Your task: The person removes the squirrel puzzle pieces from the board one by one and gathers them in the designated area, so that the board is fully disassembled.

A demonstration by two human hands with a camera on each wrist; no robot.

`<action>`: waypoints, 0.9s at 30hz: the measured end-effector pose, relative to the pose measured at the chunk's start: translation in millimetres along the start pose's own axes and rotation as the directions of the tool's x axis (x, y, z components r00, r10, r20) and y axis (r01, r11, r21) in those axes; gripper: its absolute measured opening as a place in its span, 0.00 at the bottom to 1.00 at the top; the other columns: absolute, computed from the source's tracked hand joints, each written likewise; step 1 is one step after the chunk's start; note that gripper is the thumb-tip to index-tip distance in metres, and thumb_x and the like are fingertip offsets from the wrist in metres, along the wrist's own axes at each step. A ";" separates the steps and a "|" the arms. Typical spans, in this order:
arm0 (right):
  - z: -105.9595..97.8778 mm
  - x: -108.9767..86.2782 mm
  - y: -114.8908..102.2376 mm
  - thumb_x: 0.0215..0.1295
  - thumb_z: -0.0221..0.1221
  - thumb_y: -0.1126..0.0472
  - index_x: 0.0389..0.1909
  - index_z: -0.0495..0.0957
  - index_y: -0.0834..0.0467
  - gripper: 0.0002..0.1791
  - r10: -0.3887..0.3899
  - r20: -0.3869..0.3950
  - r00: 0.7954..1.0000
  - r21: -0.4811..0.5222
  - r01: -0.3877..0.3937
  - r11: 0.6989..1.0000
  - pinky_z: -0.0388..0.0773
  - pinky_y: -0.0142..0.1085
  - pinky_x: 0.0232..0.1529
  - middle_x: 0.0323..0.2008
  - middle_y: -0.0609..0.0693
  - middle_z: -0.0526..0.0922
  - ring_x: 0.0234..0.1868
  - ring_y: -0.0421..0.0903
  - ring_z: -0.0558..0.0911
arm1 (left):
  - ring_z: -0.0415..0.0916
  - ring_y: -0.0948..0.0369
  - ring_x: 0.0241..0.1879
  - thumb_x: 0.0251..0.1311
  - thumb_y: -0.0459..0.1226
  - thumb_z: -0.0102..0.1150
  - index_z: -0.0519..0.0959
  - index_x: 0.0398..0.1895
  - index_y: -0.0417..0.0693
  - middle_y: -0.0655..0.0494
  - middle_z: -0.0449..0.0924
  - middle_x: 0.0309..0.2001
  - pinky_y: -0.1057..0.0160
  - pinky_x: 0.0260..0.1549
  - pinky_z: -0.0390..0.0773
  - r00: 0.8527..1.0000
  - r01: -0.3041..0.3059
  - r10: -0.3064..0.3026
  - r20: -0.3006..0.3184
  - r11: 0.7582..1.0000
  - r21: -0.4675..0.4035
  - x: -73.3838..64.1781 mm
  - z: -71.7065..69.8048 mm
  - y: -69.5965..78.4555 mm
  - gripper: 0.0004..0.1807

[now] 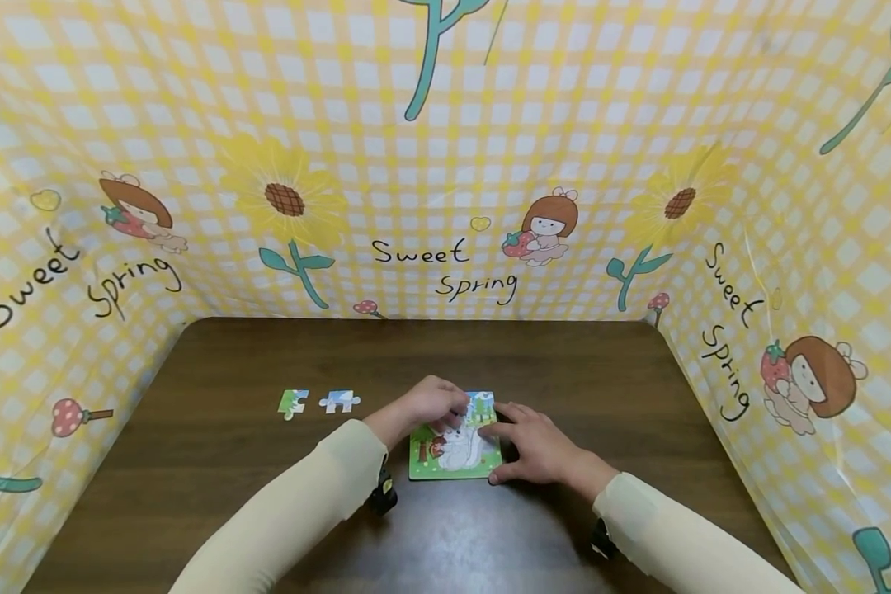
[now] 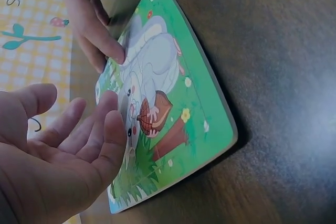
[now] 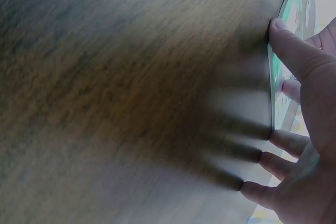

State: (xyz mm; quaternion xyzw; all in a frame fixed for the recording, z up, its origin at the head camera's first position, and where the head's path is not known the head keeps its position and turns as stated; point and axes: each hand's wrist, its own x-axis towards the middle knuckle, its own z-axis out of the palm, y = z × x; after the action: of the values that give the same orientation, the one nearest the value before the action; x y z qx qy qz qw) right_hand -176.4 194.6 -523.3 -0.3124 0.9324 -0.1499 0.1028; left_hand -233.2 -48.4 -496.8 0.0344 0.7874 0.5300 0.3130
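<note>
A small square jigsaw puzzle [image 1: 460, 455] lies on the table, picturing a pale squirrel with an acorn [image 2: 156, 113] on green grass. Over its upper left part reaches my left hand [image 1: 432, 404]; in the left wrist view its fingers are loosely bent close over the picture, with nothing seen held. My right hand [image 1: 540, 447] is spread at the puzzle's right side. Its thumb [image 3: 294, 48] rests at the near right corner and one finger lies on the picture. The other fingertips touch the table by the edge. Part of the puzzle's top is hidden by the left hand.
Two loose jigsaw pieces lie left of the puzzle: a green and blue one [image 1: 293, 403] and a blue and white one [image 1: 340, 402]. Yellow checked cloth [image 1: 431, 198] walls the brown table [image 1: 215, 363] at the back and both sides.
</note>
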 end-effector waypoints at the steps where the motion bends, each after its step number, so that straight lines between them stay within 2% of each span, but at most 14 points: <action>1: -0.2 0.1 0.2 0.56 0.70 0.32 0.68 0.77 0.42 0.39 0.000 -0.002 1.000 0.001 0.000 1.000 0.64 0.67 0.67 0.77 0.59 0.63 0.76 0.63 0.63 | 0.85 0.49 0.43 0.75 0.42 0.54 0.81 0.58 0.35 0.42 0.85 0.49 0.53 0.39 0.83 1.000 0.006 -0.006 -0.001 1.000 -0.008 1.2 0.2 0.0 0.20; 5: -0.6 0.2 0.3 0.56 0.70 0.32 0.68 0.77 0.42 0.39 -0.003 -0.006 1.000 0.000 0.003 1.000 0.64 0.66 0.67 0.76 0.59 0.63 0.76 0.63 0.63 | 0.84 0.51 0.41 0.75 0.42 0.54 0.79 0.60 0.34 0.43 0.85 0.49 0.55 0.36 0.82 0.999 0.030 -0.031 -0.012 0.999 -0.042 4.5 1.9 -0.2 0.21; 9: 0.0 0.3 0.0 0.56 0.70 0.32 0.68 0.77 0.42 0.39 -0.008 -0.004 1.000 0.002 0.008 1.000 0.64 0.67 0.67 0.76 0.60 0.63 0.76 0.63 0.63 | 0.82 0.53 0.34 0.73 0.40 0.54 0.80 0.59 0.33 0.40 0.85 0.45 0.58 0.31 0.80 0.999 0.034 -0.035 -0.032 0.998 -0.053 5.6 4.7 0.4 0.20; 14: 1.1 0.8 -0.5 0.56 0.69 0.32 0.69 0.76 0.42 0.40 -0.002 0.006 1.000 -0.002 0.002 1.000 0.64 0.66 0.68 0.77 0.59 0.63 0.76 0.62 0.62 | 0.77 0.57 0.26 0.72 0.38 0.54 0.82 0.56 0.33 0.38 0.85 0.35 0.60 0.25 0.76 0.998 0.011 -0.010 -0.067 1.000 0.002 6.4 8.5 0.4 0.18; 18: 0.4 0.6 -0.9 0.56 0.70 0.32 0.69 0.76 0.42 0.40 0.006 0.009 1.000 -0.005 -0.006 1.000 0.63 0.66 0.68 0.77 0.59 0.62 0.76 0.63 0.62 | 0.75 0.57 0.25 0.73 0.37 0.56 0.81 0.55 0.36 0.42 0.84 0.33 0.61 0.23 0.75 0.993 -0.033 0.040 -0.108 0.997 0.068 8.1 12.1 -0.2 0.15; 21: -0.3 0.4 -0.9 0.56 0.70 0.32 0.69 0.76 0.42 0.40 0.009 0.012 1.000 -0.003 -0.009 1.000 0.63 0.66 0.68 0.77 0.58 0.62 0.76 0.63 0.62 | 0.77 0.56 0.26 0.71 0.37 0.61 0.82 0.51 0.39 0.45 0.84 0.33 0.61 0.22 0.76 0.983 -0.059 0.079 -0.165 0.991 0.124 9.5 15.2 0.1 0.12; 27: 0.2 0.3 -0.4 0.56 0.70 0.32 0.69 0.76 0.42 0.40 0.008 0.010 1.000 0.001 -0.008 1.000 0.63 0.66 0.68 0.77 0.59 0.63 0.76 0.63 0.62 | 0.80 0.59 0.26 0.65 0.36 0.67 0.84 0.39 0.44 0.52 0.84 0.29 0.63 0.25 0.76 0.951 -0.094 0.152 -0.269 0.972 0.216 12.6 20.7 2.6 0.05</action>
State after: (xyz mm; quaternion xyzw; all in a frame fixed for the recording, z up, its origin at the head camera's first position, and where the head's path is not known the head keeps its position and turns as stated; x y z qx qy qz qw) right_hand -176.4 194.1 -523.4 -0.3092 0.9331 -0.1482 0.1082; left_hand -233.1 -25.6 -505.4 0.0388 0.8698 0.4657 0.1580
